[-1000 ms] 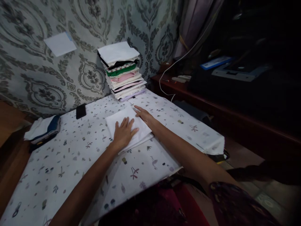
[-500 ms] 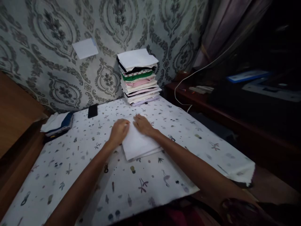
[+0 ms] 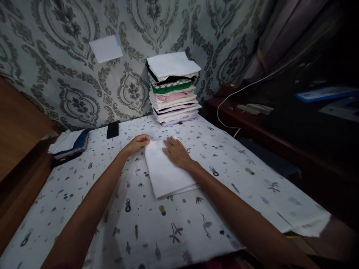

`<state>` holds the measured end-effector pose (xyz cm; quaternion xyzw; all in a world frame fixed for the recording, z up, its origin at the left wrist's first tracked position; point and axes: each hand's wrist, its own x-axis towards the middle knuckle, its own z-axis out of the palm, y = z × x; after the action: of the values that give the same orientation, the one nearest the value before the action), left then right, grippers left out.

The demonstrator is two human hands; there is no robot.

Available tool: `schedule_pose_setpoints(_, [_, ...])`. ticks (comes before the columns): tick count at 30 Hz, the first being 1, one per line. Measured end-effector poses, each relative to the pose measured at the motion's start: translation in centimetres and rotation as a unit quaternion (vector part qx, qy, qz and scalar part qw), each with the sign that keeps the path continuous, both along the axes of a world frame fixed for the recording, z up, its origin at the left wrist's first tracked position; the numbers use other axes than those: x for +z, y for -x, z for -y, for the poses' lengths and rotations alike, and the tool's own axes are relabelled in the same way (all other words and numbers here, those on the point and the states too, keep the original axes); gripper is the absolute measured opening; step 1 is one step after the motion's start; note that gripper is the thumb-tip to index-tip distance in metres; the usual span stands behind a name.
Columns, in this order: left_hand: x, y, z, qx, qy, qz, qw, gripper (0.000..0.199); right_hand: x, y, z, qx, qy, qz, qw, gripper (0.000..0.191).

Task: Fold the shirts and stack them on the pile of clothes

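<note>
A folded white cloth (image 3: 165,175) lies flat on the patterned table cover, its layers showing along the near edge. At its far left corner, my left hand (image 3: 139,143) pinches the fabric between thumb and fingers. My right hand (image 3: 177,152) rests palm down on the upper right part of the cloth, fingers stretched out and spread. Behind both hands rises a tall stack of folded clothes (image 3: 174,89), with white on top and green, pink and black layers below.
A black phone (image 3: 113,129) lies near the wall. At the left edge sits a smaller pile of folded clothes (image 3: 68,145). A white cable (image 3: 224,102) hangs at the right, beside a dark red ledge (image 3: 213,104). White paper (image 3: 106,49) is on the wall.
My left hand has shifted left, off the cloth's top to its far left corner. My right hand has flattened and spread on the cloth. The view has moved slightly.
</note>
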<state>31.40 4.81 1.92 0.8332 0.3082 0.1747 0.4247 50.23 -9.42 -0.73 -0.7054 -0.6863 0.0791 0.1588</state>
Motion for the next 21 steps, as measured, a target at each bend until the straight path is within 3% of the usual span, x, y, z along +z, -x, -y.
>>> schedule_pose_setpoints(7, [0.0, 0.7, -0.7, -0.03, -0.043, -0.05, 0.997, 0.02, -0.8, -0.2, -0.2, 0.002, -0.017, -0.012, 1.0, 0.056])
schedule_pose_setpoints(11, [0.3, 1.1, 1.3, 0.036, -0.198, -0.093, 0.975, 0.018, -0.8, -0.3, -0.1, 0.007, -0.02, -0.035, 0.999, 0.053])
schedule_pose_setpoints(14, [1.1, 1.9, 5.7, 0.081, -0.291, -0.051, 0.952, 0.018, -0.7, -0.4, -0.2, 0.015, -0.015, -0.061, 0.998, 0.052])
schedule_pose_setpoints(17, [1.7, 3.2, 11.9, -0.003, -0.316, -0.044, 0.948, 0.021, -0.3, -0.7, 0.0, 0.018, 0.005, -0.074, 0.997, 0.049])
schedule_pose_setpoints(19, [1.6, 4.1, 15.9, -0.06, -0.359, -0.084, 0.928, 0.025, 0.0, -1.3, 0.5, 0.024, 0.012, -0.077, 0.997, 0.046])
schedule_pose_setpoints(21, [1.1, 4.8, 18.9, -0.075, -0.403, -0.14, 0.901, 0.025, 0.4, -2.0, 1.4, 0.028, 0.011, -0.082, 0.996, 0.041])
